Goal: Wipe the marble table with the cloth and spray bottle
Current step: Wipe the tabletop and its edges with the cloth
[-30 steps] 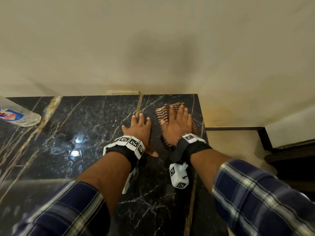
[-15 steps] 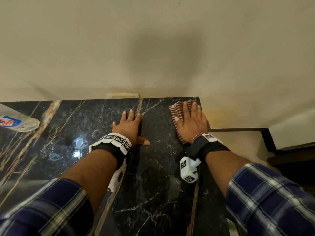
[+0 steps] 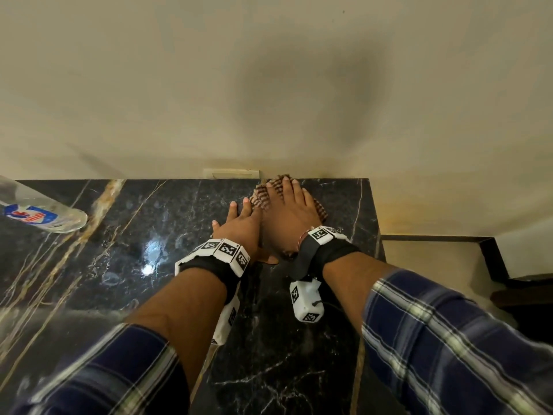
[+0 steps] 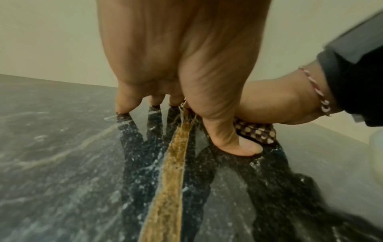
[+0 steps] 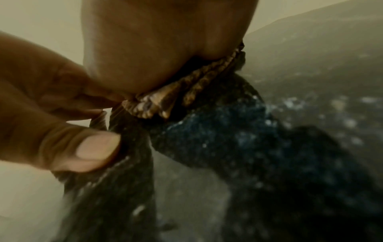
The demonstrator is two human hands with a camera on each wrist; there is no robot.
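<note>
- Right hand (image 3: pixel 291 217): fingers straight, pressing flat on checked cloth (image 3: pixel 263 195) at desk (image 3: pixel 134 244) far edge, by wall.
- Left hand (image 3: pixel 239 226): flat, fingers extended on marble, just beside the right.
- Spray bottle (image 3: pixel 39 212): far left, well apart.

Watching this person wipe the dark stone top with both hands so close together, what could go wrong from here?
The right hand presses the cloth flat at the back edge of the marble table, right beside the left hand; a further sweep might bump that hand or bunch the cloth against it. The spray bottle lies on its side at the far left; it could perhaps roll or leak. The wet-looking marble may let the bracing left hand slide.
</note>
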